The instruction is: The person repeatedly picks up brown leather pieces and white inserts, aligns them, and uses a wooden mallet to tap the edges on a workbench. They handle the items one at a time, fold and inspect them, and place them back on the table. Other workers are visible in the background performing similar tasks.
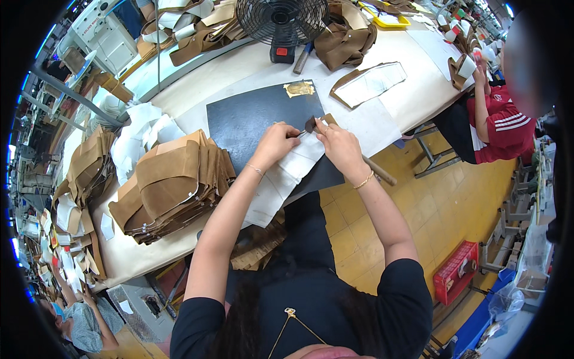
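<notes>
A long brown leather piece with a white backing (pixel 297 164) lies across the black board (pixel 239 116) and hangs over the table's near edge. My left hand (pixel 277 143) is closed at its left side, fingertips pinching near the upper end. My right hand (pixel 341 145) is closed too, with thumb and fingers on the folded dark brown tip (pixel 310 124) of that piece. A wooden tool handle (pixel 381 170) sticks out past my right wrist. Its other end is hidden, and I cannot tell whether the right hand also holds it.
Stacked brown leather pieces (pixel 173 185) stand left of the board. Behind it are a black fan (pixel 282 24), a hammer (pixel 303 58) and a leather bundle (pixel 345 39). Another white-backed piece (pixel 373 82) lies right. A person in red (pixel 508 125) works at the right; a red crate (pixel 455 272) is on the floor.
</notes>
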Motion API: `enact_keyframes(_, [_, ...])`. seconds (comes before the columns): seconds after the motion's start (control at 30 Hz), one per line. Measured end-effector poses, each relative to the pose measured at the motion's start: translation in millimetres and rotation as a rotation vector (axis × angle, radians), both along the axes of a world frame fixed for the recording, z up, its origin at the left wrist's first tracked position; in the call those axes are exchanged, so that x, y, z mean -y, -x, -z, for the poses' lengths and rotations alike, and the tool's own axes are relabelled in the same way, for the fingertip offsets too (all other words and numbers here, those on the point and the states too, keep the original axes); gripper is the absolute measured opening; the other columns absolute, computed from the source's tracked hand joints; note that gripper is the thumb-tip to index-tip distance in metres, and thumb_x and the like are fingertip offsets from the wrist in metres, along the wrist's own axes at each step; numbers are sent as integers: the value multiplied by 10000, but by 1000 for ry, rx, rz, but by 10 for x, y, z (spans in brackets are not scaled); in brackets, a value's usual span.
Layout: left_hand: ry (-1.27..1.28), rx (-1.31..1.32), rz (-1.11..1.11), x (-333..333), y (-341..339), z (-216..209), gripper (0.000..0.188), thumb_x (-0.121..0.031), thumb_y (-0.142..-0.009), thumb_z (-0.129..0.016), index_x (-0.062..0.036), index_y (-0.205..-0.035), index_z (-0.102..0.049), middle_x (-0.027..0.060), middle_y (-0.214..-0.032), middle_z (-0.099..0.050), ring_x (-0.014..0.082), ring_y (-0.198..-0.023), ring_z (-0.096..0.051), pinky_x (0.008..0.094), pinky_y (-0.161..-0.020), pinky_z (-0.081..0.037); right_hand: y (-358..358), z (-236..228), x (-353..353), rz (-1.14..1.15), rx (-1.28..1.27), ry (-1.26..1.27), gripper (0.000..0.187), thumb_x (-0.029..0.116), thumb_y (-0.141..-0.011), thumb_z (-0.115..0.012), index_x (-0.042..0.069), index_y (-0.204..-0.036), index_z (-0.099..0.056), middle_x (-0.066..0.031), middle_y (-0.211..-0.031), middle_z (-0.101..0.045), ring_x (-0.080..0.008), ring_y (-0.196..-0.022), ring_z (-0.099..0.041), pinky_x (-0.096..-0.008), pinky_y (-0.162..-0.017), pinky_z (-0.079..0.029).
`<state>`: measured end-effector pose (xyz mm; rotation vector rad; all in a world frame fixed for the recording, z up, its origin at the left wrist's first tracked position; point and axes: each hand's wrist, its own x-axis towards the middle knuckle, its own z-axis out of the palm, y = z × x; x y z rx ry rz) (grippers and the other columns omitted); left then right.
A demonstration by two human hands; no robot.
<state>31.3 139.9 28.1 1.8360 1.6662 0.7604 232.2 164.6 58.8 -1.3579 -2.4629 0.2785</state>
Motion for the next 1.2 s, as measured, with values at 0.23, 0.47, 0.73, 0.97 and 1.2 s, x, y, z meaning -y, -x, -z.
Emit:
enact_keyframes(0.23, [-246, -413, 55, 234, -143, -27, 162, -124, -838, -643, -77, -926, -770, 101, -915, -677, 299, -838, -667, 422, -760, -507, 162, -89, 154, 29, -341, -177, 379, 195, -938, -617, 144, -1314, -622, -122, -835, -648, -329, -700, -664, -432, -621, -541])
enact_keyframes(0.47, [39, 69, -169, 288, 13, -38, 139, -157, -797, -703, -83, -891, -774, 104, -854, -684, 301, -894, -674, 423, -802, -528, 104, -96, 154, -37, -33, 32, 350, 180, -939, -620, 87, -1276, -646, -128, -867, -658, -335, -729, -651, -425, -653, -528])
enact_keyframes(0.73, [-272, -426, -13, 417, -130, 5, 182, -188, -828, -698, -52, -930, -762, 107, -940, -688, 292, -875, -670, 419, -772, -520, 147, 86, 342, -7, -182, -55, 384, 194, -944, -618, 133, -1323, -623, -118, -813, -642, -315, -698, -661, -421, -616, -538])
enact_keyframes(0.97, [-86, -124, -139, 579, 40, -26, 176, -216, -827, -702, -71, -901, -767, 119, -926, -694, 304, -883, -675, 415, -788, -522, 171, -155, 351, -48, -127, 24, 357, 161, -928, -630, 79, -1275, -646, -143, -818, -638, -338, -717, -647, -428, -641, -524])
enact_keyframes(1.2, [-326, -381, -71, 668, -81, 80, 121, -170, -845, -641, -105, -812, -738, 61, -846, -637, 229, -862, -643, 377, -761, -438, 185, -15, 411, -97, -157, -22, 402, 182, -937, -626, 136, -1336, -615, -100, -806, -638, -305, -665, -648, -413, -593, -524])
